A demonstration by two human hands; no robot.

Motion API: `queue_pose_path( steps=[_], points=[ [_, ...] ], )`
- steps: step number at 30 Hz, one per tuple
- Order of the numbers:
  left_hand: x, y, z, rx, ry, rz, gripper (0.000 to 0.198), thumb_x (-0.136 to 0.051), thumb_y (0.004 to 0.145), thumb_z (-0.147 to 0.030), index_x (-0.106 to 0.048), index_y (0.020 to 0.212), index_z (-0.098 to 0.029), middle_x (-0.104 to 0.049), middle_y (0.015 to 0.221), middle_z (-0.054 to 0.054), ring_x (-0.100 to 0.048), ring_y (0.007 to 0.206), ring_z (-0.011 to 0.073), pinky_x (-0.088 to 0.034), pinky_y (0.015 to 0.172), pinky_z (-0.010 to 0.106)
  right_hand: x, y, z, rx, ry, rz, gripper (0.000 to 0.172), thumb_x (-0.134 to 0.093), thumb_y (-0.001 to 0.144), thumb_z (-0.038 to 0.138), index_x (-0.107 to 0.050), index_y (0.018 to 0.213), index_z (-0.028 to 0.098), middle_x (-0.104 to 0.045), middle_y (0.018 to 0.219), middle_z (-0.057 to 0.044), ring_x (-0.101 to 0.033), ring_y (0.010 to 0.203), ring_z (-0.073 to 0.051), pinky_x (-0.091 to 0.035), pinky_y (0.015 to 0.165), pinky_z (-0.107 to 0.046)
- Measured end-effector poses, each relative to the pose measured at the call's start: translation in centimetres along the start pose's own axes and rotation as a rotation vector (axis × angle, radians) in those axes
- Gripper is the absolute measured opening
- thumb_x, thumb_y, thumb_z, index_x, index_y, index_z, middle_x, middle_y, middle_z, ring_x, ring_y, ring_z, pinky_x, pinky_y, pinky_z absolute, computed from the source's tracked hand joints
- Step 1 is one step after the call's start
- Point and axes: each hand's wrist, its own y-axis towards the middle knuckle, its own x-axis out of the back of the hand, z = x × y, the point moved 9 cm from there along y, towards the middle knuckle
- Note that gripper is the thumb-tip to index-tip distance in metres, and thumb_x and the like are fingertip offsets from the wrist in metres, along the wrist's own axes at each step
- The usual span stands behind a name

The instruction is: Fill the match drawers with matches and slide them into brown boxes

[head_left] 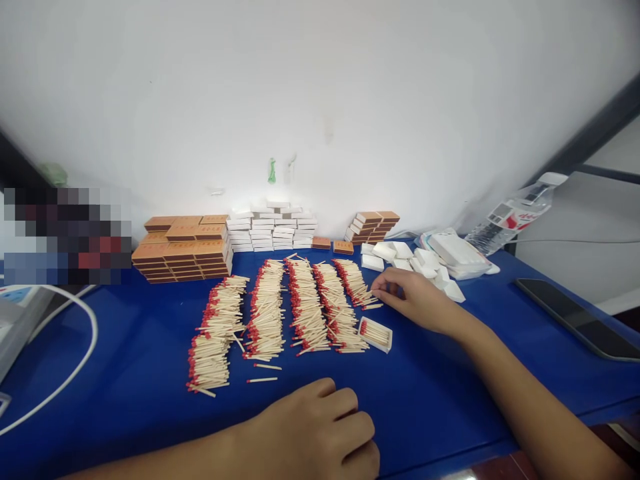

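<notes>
Several rows of red-tipped matches (280,307) lie on the blue table (130,373). My right hand (415,300) reaches to the rightmost row, its fingers pinched on a few matches at that row's end. A small white tray (376,333) partly filled with matches sits just below that hand. My left hand (320,433) rests near the front edge as a loose fist, with nothing visible in it.
Stacks of orange matchboxes (183,250) and white inner trays (273,227) line the wall, with more orange boxes (373,225). Loose white trays (425,260), a plastic bottle (515,217), a phone (575,317) and a white cable (75,360) lie around.
</notes>
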Motion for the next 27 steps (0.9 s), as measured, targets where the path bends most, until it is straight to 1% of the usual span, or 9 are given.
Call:
queue_pose_path(
  steps=[2, 6, 11, 14, 17, 22, 25, 27],
  points=[
    [0.0, 0.0, 0.0, -0.002, 0.001, -0.002, 0.01, -0.076, 0.086, -0.018, -0.066, 0.087, -0.015, -0.05, 0.077, 0.0, -0.045, 0.069, 0.0163, -0.03, 0.058, 0.033, -0.1, 0.0, 0.1, 0.004, 0.009, 0.007, 0.025, -0.056, 0.1, 0.042, -0.07, 0.092, 0.023, -0.067, 0.084, -0.004, -0.057, 0.069, -0.019, -0.046, 0.064, -0.035],
    [0.1, -0.1, 0.0, -0.003, -0.003, -0.008, 0.01, -0.076, 0.086, -0.018, -0.067, 0.086, -0.015, -0.05, 0.076, 0.0, -0.045, 0.07, 0.0164, -0.03, 0.058, 0.033, 0.5, 0.1, -0.2, 0.01, -0.016, -0.049, 0.021, -0.055, 0.1, 0.038, -0.069, 0.099, 0.023, -0.069, 0.092, -0.005, -0.059, 0.074, -0.02, -0.048, 0.069, -0.036],
    [0.0, -0.2, 0.0, -0.01, -0.005, -0.01, 0.01, -0.076, 0.086, -0.017, -0.067, 0.088, -0.015, -0.051, 0.077, 0.0, -0.047, 0.07, 0.0169, -0.031, 0.058, 0.033, -0.1, 0.1, 0.3, 0.027, 0.008, -0.012, 0.019, -0.054, 0.099, 0.035, -0.067, 0.092, 0.023, -0.066, 0.086, -0.004, -0.055, 0.07, -0.019, -0.047, 0.065, -0.034],
    [-0.1, -0.2, 0.0, -0.006, -0.005, -0.004, 0.009, -0.075, 0.087, -0.017, -0.067, 0.089, -0.015, -0.052, 0.078, 0.0, -0.047, 0.07, 0.0167, -0.032, 0.058, 0.033, -0.2, 0.1, 0.6, 0.028, 0.02, -0.019, 0.018, -0.054, 0.099, 0.034, -0.066, 0.092, 0.023, -0.066, 0.087, -0.004, -0.055, 0.07, -0.019, -0.046, 0.064, -0.034],
    [0.0, -0.2, 0.0, 0.004, 0.001, -0.015, 0.009, -0.075, 0.086, -0.016, -0.066, 0.086, -0.015, -0.051, 0.076, 0.0, -0.046, 0.069, 0.0163, -0.032, 0.057, 0.033, -0.1, 0.2, 0.8, 0.035, 0.02, -0.037, 0.018, -0.055, 0.098, 0.034, -0.067, 0.093, 0.023, -0.066, 0.087, -0.004, -0.056, 0.071, -0.019, -0.047, 0.065, -0.034],
    [0.0, -0.1, 0.1, 0.003, 0.001, 0.004, 0.01, -0.075, 0.087, -0.018, -0.066, 0.088, -0.015, -0.052, 0.077, 0.0, -0.048, 0.07, 0.0165, -0.032, 0.058, 0.033, -0.2, 0.1, 0.9, 0.038, 0.035, -0.006, 0.022, -0.057, 0.098, 0.04, -0.068, 0.09, 0.023, -0.066, 0.086, -0.004, -0.056, 0.07, -0.018, -0.047, 0.065, -0.034],
    [0.0, -0.1, 0.1, 0.002, 0.001, 0.006, 0.009, -0.074, 0.088, -0.017, -0.065, 0.087, -0.015, -0.052, 0.077, 0.0, -0.048, 0.07, 0.016, -0.033, 0.058, 0.032, 0.2, -0.2, 0.4, 0.001, 0.037, 0.014, 0.022, -0.058, 0.097, 0.041, -0.069, 0.09, 0.023, -0.066, 0.082, -0.003, -0.056, 0.069, -0.018, -0.047, 0.063, -0.034],
    [0.0, -0.1, 0.1, 0.001, -0.003, 0.004, 0.009, -0.074, 0.088, -0.017, -0.065, 0.087, -0.015, -0.052, 0.076, 0.0, -0.048, 0.07, 0.0158, -0.032, 0.058, 0.032, 0.3, -0.6, 0.0, -0.029, 0.056, 0.052, 0.02, -0.058, 0.096, 0.04, -0.068, 0.09, 0.023, -0.066, 0.078, -0.003, -0.056, 0.067, -0.018, -0.047, 0.061, -0.033]
  ],
)
